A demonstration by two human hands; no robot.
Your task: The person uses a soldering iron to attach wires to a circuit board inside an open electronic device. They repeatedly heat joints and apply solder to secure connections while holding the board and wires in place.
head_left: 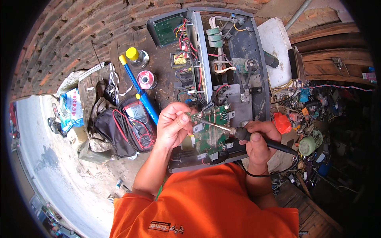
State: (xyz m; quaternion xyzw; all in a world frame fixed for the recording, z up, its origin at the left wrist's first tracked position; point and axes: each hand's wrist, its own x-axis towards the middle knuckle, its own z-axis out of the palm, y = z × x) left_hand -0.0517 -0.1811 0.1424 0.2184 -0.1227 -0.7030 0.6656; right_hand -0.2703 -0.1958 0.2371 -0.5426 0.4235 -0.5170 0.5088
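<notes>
A soldering iron (256, 137) with a dark handle and a metal shaft is gripped in my right hand (262, 139). Its shaft slants across a green circuit board (212, 139), with the tip at the board's upper left corner. My left hand (173, 125) is closed at that same corner, thumb against fingers. Whatever sits between those fingertips is too small or hidden to make out. Metal tabs line the board's sides, and it rests at the near end of an opened grey metal machine housing (204, 55) with wires and parts inside.
Left of the housing are a blue desoldering pump (137, 85), a pink spool (146, 79) and a yellow-lidded jar (137, 57). A multimeter (139, 121) lies on a dark bag (111, 131). Scrap parts and a green motor (310, 142) crowd the right side. The iron's cord (270, 175) loops below my right hand.
</notes>
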